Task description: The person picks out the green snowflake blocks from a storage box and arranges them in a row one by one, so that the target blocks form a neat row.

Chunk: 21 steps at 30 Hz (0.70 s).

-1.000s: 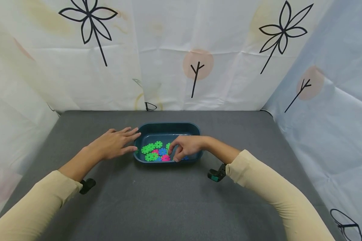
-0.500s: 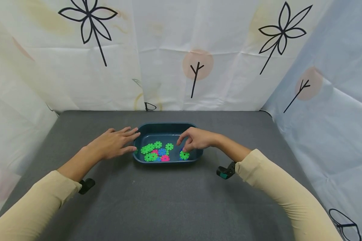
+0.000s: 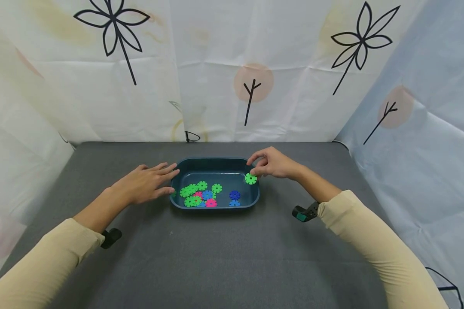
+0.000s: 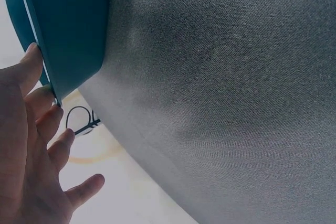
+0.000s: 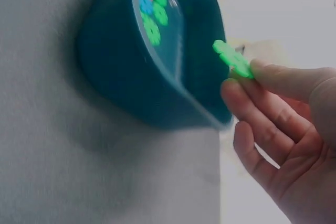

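My right hand (image 3: 274, 163) pinches a green notched plastic disc (image 3: 250, 178) between thumb and fingers, at the right end of a dark teal tub (image 3: 216, 210). The right wrist view shows this green disc (image 5: 233, 59) nearly edge-on, held at the thumb tip. My left hand (image 3: 145, 185) rests on the tub's left rim with its fingers straight and spread; in the left wrist view the thumb and fingertips (image 4: 32, 51) touch the rim. Inside the tub, green discs (image 3: 192, 201), a pink disc (image 3: 211, 203) and a light blue one (image 3: 207, 195) cluster at the left. A dark blue disc (image 3: 234, 195) lies toward the right.
The tub stands on a grey cloth-covered table (image 3: 209, 257). Behind it hangs a white curtain (image 3: 216, 77) printed with leaves and trees, with another curtain panel (image 3: 429, 150) along the right side.
My right hand has moved right and up from the middle of the tub, lifting the green disc and uncovering the blue discs. The left hand has stayed at the rim.
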Tool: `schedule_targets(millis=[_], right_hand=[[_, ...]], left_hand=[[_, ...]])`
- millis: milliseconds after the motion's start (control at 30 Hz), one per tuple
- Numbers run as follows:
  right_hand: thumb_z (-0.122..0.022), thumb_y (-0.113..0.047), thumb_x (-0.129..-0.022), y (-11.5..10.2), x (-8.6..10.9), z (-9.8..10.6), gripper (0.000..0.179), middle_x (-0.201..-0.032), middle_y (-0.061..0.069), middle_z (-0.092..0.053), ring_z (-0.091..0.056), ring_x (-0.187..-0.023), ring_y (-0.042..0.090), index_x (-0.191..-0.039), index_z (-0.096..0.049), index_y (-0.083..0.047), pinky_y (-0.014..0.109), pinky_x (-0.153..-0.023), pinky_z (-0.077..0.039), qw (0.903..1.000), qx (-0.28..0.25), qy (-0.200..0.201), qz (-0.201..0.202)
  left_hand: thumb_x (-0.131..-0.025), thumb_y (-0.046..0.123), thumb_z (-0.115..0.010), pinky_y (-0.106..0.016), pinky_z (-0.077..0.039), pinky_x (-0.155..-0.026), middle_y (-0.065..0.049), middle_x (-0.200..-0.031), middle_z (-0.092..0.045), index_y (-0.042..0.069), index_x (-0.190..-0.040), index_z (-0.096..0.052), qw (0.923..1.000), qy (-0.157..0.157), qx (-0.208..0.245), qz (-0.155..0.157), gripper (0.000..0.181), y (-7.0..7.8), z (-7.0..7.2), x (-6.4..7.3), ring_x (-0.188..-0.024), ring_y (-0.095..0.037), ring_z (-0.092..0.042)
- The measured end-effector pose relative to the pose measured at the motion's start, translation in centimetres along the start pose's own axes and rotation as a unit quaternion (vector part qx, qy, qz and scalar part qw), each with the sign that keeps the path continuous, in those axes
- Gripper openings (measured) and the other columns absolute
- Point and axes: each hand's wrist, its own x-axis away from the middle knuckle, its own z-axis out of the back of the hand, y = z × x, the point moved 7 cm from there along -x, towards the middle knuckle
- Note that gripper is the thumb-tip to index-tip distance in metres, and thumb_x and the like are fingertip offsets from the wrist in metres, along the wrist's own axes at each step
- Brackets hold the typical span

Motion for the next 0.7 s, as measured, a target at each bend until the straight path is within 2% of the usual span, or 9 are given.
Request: schedule_targets(millis=[133, 267, 400, 467, 600, 700], right_hand=[[-0.069, -0.01, -0.095, 1.3, 0.4, 1.5, 0.032, -0.085, 0.013, -0.075, -0.069, -0.087, 0.044, -0.123, -0.063, 0.006, 0.038, -0.075, -0.055, 0.9987, -0.016, 0.048, -0.008], [-0.068, -0.009, -0.095, 2.9, 1.0, 2.7, 0.027, -0.086, 0.017, -0.074, -0.071, -0.081, 0.035, -0.118, -0.065, 0.004, 0.03, -0.072, -0.054, 0.9955, -0.023, 0.092, -0.007], [-0.067, -0.008, -0.096, 4.9, 1.4, 3.4, 0.026, -0.087, 0.023, -0.072, -0.07, -0.076, 0.024, -0.117, -0.064, 0.006, 0.034, -0.073, -0.056, 0.9912, -0.028, 0.128, -0.014], [-0.066, -0.008, -0.096, 6.0, 1.5, 3.5, 0.027, -0.087, 0.025, -0.071, -0.07, -0.076, 0.024, -0.117, -0.063, 0.008, 0.038, -0.075, -0.056, 0.9894, -0.028, 0.142, -0.015], [-0.067, -0.006, -0.095, 8.2, 1.3, 2.7, 0.028, -0.084, 0.027, -0.07, -0.07, -0.077, 0.034, -0.116, -0.061, 0.013, 0.047, -0.076, -0.056, 0.9875, -0.025, 0.155, -0.007], [-0.068, -0.004, -0.094, 9.3, 1.1, 1.7, 0.025, -0.079, 0.026, -0.07, -0.069, -0.074, 0.038, -0.112, -0.063, 0.013, 0.041, -0.069, -0.056, 0.9868, -0.016, 0.161, -0.006]], left_hand=[[-0.102, 0.045, -0.051, -0.069, -0.032, -0.104, -0.016, -0.16, -0.03, 0.008, -0.154, -0.037, 1.0, -0.002, -0.001, 0.002, 0.066, 0.0, -0.1, 0.1, -0.146, -0.039, -0.03], [-0.102, 0.044, -0.052, -0.069, -0.032, -0.104, -0.015, -0.16, -0.03, 0.008, -0.154, -0.037, 1.0, -0.001, 0.002, 0.002, 0.065, 0.0, 0.0, 0.1, -0.146, -0.039, -0.029], [-0.102, 0.043, -0.053, -0.069, -0.032, -0.104, -0.015, -0.16, -0.03, 0.008, -0.154, -0.037, 1.0, 0.002, 0.004, 0.002, 0.065, 0.0, 0.0, 0.0, -0.146, -0.039, -0.029], [-0.102, 0.044, -0.053, -0.069, -0.032, -0.104, -0.015, -0.16, -0.03, 0.008, -0.154, -0.037, 1.0, 0.001, 0.003, 0.002, 0.065, 0.1, 0.0, 0.0, -0.146, -0.038, -0.029], [-0.102, 0.045, -0.052, -0.069, -0.032, -0.104, -0.016, -0.16, -0.03, 0.008, -0.154, -0.036, 1.0, -0.001, 0.001, 0.005, 0.066, 0.0, -0.2, 0.0, -0.146, -0.039, -0.029], [-0.102, 0.045, -0.052, -0.069, -0.032, -0.104, -0.016, -0.16, -0.03, 0.008, -0.155, -0.036, 1.0, -0.002, -0.001, 0.006, 0.066, -0.1, -0.3, 0.0, -0.146, -0.039, -0.028]])
